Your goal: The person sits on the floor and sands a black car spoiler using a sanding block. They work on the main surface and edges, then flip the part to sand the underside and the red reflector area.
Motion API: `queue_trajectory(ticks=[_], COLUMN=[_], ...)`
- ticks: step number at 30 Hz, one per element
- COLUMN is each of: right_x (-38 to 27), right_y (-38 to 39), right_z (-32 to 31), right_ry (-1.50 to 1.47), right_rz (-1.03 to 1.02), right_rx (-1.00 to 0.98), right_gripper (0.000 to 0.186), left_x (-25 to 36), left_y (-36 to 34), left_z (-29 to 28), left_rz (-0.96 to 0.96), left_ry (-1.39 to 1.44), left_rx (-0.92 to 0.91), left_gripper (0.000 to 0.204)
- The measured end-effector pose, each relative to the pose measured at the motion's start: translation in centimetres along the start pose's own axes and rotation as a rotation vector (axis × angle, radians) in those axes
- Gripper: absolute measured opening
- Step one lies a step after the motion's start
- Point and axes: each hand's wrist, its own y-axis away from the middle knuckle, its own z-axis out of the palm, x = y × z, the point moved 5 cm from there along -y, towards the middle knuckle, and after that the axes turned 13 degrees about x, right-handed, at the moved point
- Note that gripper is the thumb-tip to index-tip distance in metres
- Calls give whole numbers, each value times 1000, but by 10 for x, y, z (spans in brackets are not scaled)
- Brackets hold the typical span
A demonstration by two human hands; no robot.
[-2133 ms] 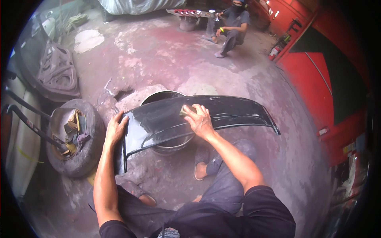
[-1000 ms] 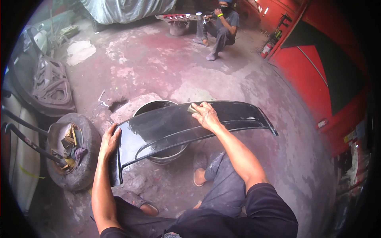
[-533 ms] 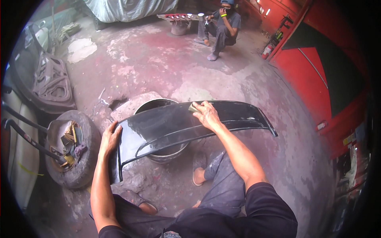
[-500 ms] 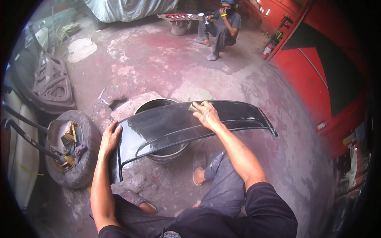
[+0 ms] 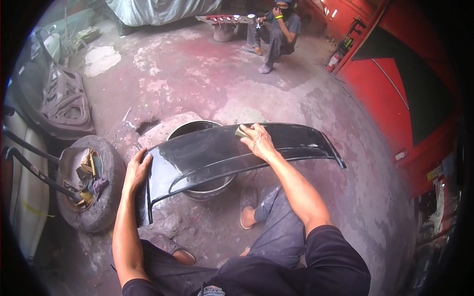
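Observation:
A long, glossy black car spoiler (image 5: pixel 207 158) lies across the top of a round bucket (image 5: pixel 210 191), partly covering its opening. Around the spoiler's left end my left hand (image 5: pixel 137 170) is closed, thumb on the upper side. Wet-looking streaks and a pale reflection show on the black surface. My right hand (image 5: pixel 258 141) presses a small folded piece of sandpaper (image 5: pixel 241 131), greenish-tan, against the spoiler near its far edge, right of the middle. The fingers partly hide the sandpaper.
At my left stands a tyre (image 5: pixel 106 217) with scraps heaped in its middle, beside a bare car panel (image 5: pixel 64 103). A person (image 5: pixel 284 32) squats at the far side near a low board of red parts (image 5: pixel 227 19). Red panels (image 5: pixel 380 93) line the right.
The view has tilted slightly. My right hand and the sandpaper have barely shifted on the spoiler; my left hand keeps its grip on the end.

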Motion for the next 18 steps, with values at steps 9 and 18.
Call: queue_trajectory(ticks=[9, 18], right_x=[5, 17], right_y=[2, 0], right_z=[2, 8], right_ry=[9, 35], right_rz=[5, -92], right_rx=[6, 58], right_gripper=[53, 50], left_x=[7, -14], left_y=[1, -9], left_z=[0, 2], left_rz=[3, 14], left_ry=[-34, -85], left_rx=[-5, 34], left_gripper=[59, 76])
